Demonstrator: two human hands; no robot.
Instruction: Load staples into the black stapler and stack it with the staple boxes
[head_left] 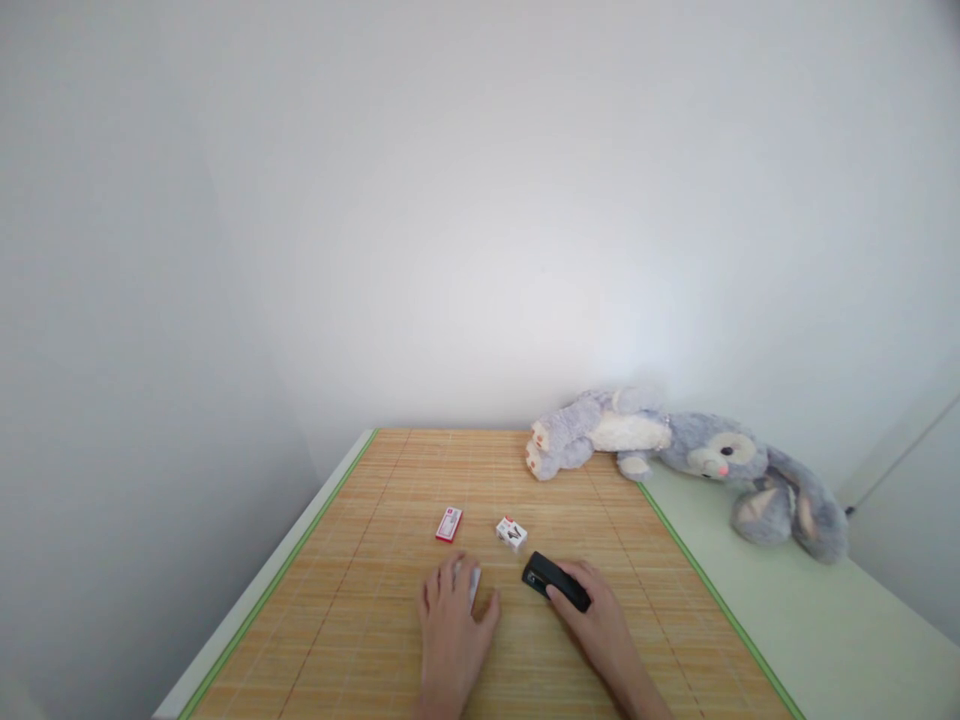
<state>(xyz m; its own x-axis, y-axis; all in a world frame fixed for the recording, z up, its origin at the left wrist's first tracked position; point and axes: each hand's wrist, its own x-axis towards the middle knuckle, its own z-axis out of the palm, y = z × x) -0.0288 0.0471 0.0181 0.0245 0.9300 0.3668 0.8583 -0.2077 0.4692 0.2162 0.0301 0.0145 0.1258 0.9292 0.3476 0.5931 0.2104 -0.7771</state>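
Observation:
A black stapler [556, 582] is in my right hand [598, 618], its front end pointing to the upper left and the thumb along its near side. My left hand [453, 608] lies palm down on the mat with its fingers spread. Under its index finger, towards the thumb, a small white piece [475, 585] shows; most of it is hidden, so its kind cannot be made out. Beyond the left fingertips lies a flat red and white box [449, 524]. Between and beyond both hands sits a small white box [511, 533] with dark and red print.
A slatted bamboo mat [360, 620] with green edging covers much of the pale table [757, 590]. At the back right a grey plush rabbit [697, 445] lies on its side across the mat's corner. A white wall [450, 220] rises behind, and a dark cable [900, 460] runs at the right.

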